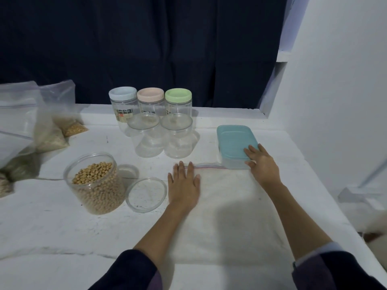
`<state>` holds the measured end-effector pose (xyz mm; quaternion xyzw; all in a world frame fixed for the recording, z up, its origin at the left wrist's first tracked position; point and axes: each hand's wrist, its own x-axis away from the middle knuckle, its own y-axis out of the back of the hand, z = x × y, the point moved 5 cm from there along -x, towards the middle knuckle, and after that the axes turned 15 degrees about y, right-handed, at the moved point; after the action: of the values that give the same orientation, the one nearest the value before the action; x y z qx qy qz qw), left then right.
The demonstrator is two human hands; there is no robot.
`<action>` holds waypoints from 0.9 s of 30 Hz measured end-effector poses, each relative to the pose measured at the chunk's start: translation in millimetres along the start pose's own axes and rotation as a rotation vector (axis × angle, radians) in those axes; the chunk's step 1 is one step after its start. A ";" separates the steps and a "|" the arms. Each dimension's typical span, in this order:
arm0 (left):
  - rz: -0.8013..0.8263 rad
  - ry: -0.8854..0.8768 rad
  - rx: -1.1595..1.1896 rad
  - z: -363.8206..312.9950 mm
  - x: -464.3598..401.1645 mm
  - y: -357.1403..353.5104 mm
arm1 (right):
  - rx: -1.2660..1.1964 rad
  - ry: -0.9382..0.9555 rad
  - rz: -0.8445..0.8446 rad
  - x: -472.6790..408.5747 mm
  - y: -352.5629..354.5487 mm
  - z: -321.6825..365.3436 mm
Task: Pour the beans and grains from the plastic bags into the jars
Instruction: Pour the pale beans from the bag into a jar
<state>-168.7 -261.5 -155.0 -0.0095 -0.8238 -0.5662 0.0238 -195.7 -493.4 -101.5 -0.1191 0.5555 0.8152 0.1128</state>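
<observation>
An empty clear zip bag (226,208) lies flat on the white table. My left hand (183,186) presses flat on its upper left part with straight fingers. My right hand (262,165) rests on the near corner of a teal-lidded box (233,141), thumb by the bag's zip edge. To the left stands an open clear jar (96,183) full of tan beans, its clear lid (146,194) lying beside it. Two lidded empty clear jars (146,137) stand behind, and three jars with blue, pink and green lids (150,103) at the back.
Several plastic bags (52,124) of grains and beans are piled at the far left edge. A dark curtain (146,49) hangs behind the table and a white wall (335,101) rises on the right. Another small round lid (128,171) lies behind the bean jar.
</observation>
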 end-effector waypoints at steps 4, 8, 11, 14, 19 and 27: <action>0.027 0.050 0.620 7.4 2.5 20.8 | 0.327 -0.081 0.249 -11.0 8.5 14.7; -0.054 0.007 0.906 18.7 7.4 60.2 | 0.334 -0.020 0.063 -25.9 12.7 64.0; -0.191 -0.041 0.972 31.1 3.3 104.0 | -0.087 0.149 -0.065 -27.1 -12.6 125.4; -0.280 -0.115 0.947 50.3 0.3 155.7 | -0.296 0.336 0.240 -19.9 -56.2 192.4; -0.330 -0.003 0.746 118.6 -20.9 209.6 | -0.013 0.461 0.751 3.1 -112.8 252.2; -0.038 0.141 0.556 180.7 -43.5 193.5 | -0.500 0.192 0.363 -38.3 -81.6 264.1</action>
<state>-122.1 -22.9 -41.4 0.0522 -0.9438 -0.3184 0.0723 -151.9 -220.0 -67.3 -0.1185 0.3584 0.9182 -0.1201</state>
